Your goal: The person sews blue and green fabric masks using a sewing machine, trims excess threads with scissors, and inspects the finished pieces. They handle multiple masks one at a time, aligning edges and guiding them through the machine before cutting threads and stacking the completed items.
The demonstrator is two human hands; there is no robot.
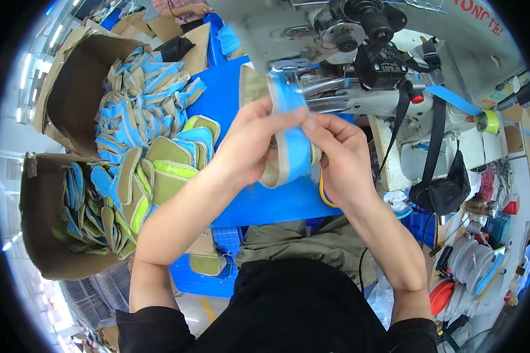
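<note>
I grip a looped fabric piece [291, 154], beige with a bright blue band, with both hands just in front of the sewing machine's arm [330, 88]. My left hand [250, 138] pinches it from the left, thumb across the upper part of the blue band. My right hand [335, 150] holds it on the right, thumb and index finger pressed on it and the other fingers curled. Behind them lies a blue work surface [218, 88]; a yellow scissors-like handle [327, 191] peeks out beside my right hand.
At left, cardboard boxes [70, 88] stand by piles of blue-beige pieces [135, 100] and green-blue pads [165, 162]. Straps and a black bag [441, 191] hang at right, near a tape roll [487, 120] and stacked spools [471, 265]. A co-worker's arm [188, 10] shows at the top.
</note>
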